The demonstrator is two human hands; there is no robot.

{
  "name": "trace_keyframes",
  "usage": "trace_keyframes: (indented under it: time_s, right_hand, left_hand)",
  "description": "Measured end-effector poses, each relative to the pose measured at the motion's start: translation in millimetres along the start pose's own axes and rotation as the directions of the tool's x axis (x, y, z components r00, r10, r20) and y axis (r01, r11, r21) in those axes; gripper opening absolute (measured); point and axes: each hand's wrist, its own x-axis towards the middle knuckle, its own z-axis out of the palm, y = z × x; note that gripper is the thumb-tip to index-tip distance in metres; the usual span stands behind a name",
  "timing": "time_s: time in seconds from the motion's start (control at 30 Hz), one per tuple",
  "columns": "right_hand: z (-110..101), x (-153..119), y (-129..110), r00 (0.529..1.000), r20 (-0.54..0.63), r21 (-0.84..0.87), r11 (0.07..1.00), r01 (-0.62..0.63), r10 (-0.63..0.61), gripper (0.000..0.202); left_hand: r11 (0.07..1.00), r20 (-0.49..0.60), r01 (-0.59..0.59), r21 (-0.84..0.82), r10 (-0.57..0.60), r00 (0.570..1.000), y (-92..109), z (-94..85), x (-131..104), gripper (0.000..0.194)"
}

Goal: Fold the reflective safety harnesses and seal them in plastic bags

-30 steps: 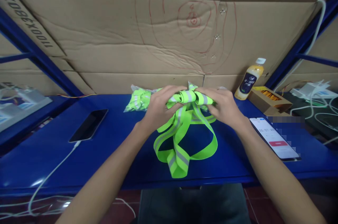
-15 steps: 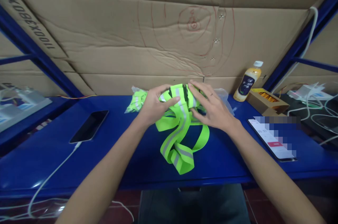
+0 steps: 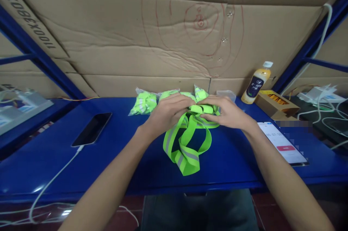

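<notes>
A neon-green strap with a grey reflective stripe [image 3: 190,155] hangs in loops from between my hands over the blue table. My left hand [image 3: 169,112] grips its upper part from the left, fingers bent over it. From the right, my right hand [image 3: 227,110] pinches the same bunched strap between thumb and fingers. Part of the bundle is hidden by the fingers. Behind my hands lie clear bags of green strap, one at the left [image 3: 144,103] and another [image 3: 200,93] near the cardboard.
A dark phone [image 3: 92,129] with a white cable lies at the left. Toward the right are a lit phone [image 3: 282,143], a yellow drink bottle [image 3: 257,83] and a small cardboard box [image 3: 276,104]. Cardboard [image 3: 108,35] backs the blue table [image 3: 116,173].
Both hands have turned and closed further over the bunched strap, with my left hand's fingers now across its top. The bags behind show more, and the hanging loops have shifted slightly.
</notes>
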Motion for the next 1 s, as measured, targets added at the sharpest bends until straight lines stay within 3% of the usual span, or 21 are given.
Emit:
trace_keyframes:
  time_s: [0.07, 0.13, 0.2, 0.27, 0.33, 0.43, 0.5, 0.57, 0.67, 0.77, 0.87, 0.93, 1.0]
  right_hand:
    - [-5, -1, 0, 0.999, 0.024, -0.047, 0.999, 0.027, -0.026, 0.023]
    - [-6, -3, 1, 0.995, -0.059, -0.135, 0.989, 0.067, -0.075, 0.024]
    - [-3, -5, 1, 0.975, -0.169, -0.239, 0.966, 0.099, -0.142, 0.024]
    - [4, -7, 0, 0.946, -0.252, -0.35, 0.93, 0.108, -0.205, 0.028]
    - [14, -8, -2, 0.92, -0.304, -0.452, 0.888, 0.089, -0.247, 0.037]
    - [30, -8, -4, 0.884, -0.366, -0.531, 0.846, 0.059, -0.292, 0.051]
    - [36, -6, -5, 0.87, -0.379, -0.548, 0.834, 0.063, -0.315, 0.052]
    - [35, -3, -6, 0.883, -0.345, -0.531, 0.842, 0.098, -0.319, 0.05]
    - [22, 0, -9, 0.906, -0.314, -0.454, 0.883, 0.118, -0.282, 0.048]
    - [6, -1, -10, 0.918, -0.352, -0.363, 0.931, 0.044, -0.181, 0.054]
    - [-6, -3, -7, 0.978, -0.208, -0.176, 0.984, -0.006, -0.031, 0.071]
    - [-9, -5, -3, 0.994, -0.095, -0.056, 0.997, -0.051, 0.045, 0.056]
    - [-7, -6, 1, 0.992, -0.092, 0.009, 0.996, -0.087, 0.088, 0.037]
  left_hand:
    - [1.0, -0.001, 0.001, -0.014, -0.001, 1.0, -1, 2.7, 0, 0.022]
    - [0.996, -0.054, 0.073, -0.042, -0.075, 0.996, 1, 3.3, 1, 0.02]
    - [0.976, -0.096, 0.189, -0.106, -0.2, 0.975, 4, 2.3, 4, 0.036]
    - [0.917, -0.099, 0.31, -0.252, -0.343, 0.934, 7, 1.5, 6, 0.048]
    - [0.798, -0.053, 0.421, -0.43, -0.488, 0.871, 9, 2.7, 8, 0.057]
    - [0.627, 0.003, 0.532, -0.568, -0.645, 0.764, 8, 5.8, 8, 0.047]
    - [0.617, -0.029, 0.533, -0.579, -0.669, 0.743, 4, 5.3, 7, 0.047]
    - [0.68, -0.092, 0.493, -0.543, -0.632, 0.769, -1, 1.3, 6, 0.048]
    - [0.818, -0.152, 0.422, -0.39, -0.51, 0.847, -5, -9.1, 5, 0.046]
    - [0.897, -0.112, 0.34, -0.281, -0.383, 0.917, -1, -16.1, 4, 0.039]
    - [0.949, -0.077, 0.236, -0.209, -0.256, 0.963, 7, -13.2, 5, 0.03]
    - [0.971, -0.071, 0.184, -0.155, -0.196, 0.978, 11, -6.4, 5, 0.025]
    - [0.971, -0.085, 0.192, -0.14, -0.205, 0.975, 12, 2.0, 4, 0.032]
